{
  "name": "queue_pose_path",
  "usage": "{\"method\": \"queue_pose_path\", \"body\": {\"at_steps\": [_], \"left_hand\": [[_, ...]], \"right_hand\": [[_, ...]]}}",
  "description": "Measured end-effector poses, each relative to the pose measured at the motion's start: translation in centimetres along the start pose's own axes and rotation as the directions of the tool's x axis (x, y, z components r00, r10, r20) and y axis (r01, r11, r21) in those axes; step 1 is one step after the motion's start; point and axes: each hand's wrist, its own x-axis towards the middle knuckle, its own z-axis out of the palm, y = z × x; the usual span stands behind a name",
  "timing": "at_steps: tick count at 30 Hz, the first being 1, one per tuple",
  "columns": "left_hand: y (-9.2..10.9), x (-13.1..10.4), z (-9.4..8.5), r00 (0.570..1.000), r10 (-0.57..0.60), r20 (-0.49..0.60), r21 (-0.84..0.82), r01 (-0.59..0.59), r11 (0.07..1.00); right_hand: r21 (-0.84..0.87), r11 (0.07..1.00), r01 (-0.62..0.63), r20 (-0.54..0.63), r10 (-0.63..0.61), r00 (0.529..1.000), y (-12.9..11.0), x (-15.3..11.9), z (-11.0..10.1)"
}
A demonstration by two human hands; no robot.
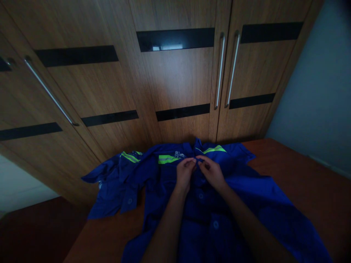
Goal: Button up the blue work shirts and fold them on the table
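A dark blue work shirt (241, 186) with yellow-green reflective strips (168, 159) lies spread out before me. My left hand (185, 175) and my right hand (212, 172) meet at the upper part of its front opening, both closed in a pinch on the fabric edge there. Their fingertips almost touch; whether a button lies between them is too dark to see. Below the hands, buttons (201, 196) show along the shirt front. White lettering or a logo (179, 154) sits on the chest, left of the opening.
To the left lies more bunched blue clothing (112, 195) with a reflective strip and a button. Under the clothes is a reddish-brown wooden table (304, 175). Behind it stands a wooden wardrobe (178, 80) with black bands and long metal handles (221, 71). A pale wall (315, 102) is at right.
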Motion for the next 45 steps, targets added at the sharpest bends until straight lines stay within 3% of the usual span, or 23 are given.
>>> {"method": "queue_pose_path", "body": {"at_steps": [8, 15, 19, 33, 45], "left_hand": [[-0.21, -0.45, 0.58, 0.998, 0.022, 0.065, -0.009, -0.022, 1.000], [-0.20, -0.48, 0.74, 0.997, 0.018, 0.073, -0.011, -0.018, 1.000], [-0.21, -0.54, 0.67, 0.998, 0.001, 0.061, -0.026, 0.001, 1.000], [-0.59, -0.84, 0.97, 0.997, -0.075, 0.015, -0.239, 0.077, 0.968], [-0.51, -0.96, 0.84, 0.990, -0.138, -0.035, -0.285, 0.122, 0.951]], "right_hand": [[-0.100, 0.995, 0.025, -0.092, -0.034, 0.995, 0.26, -0.09, 0.06], [0.103, 0.991, -0.089, -0.068, 0.096, 0.993, 0.32, 0.02, 0.05], [0.158, 0.983, -0.088, -0.108, 0.106, 0.988, 0.22, 0.29, -0.27], [0.075, 0.989, -0.126, -0.108, 0.134, 0.985, 0.49, 0.38, -0.57], [-0.015, 0.993, -0.115, -0.128, 0.112, 0.985, 0.48, 0.36, -0.64]]}}
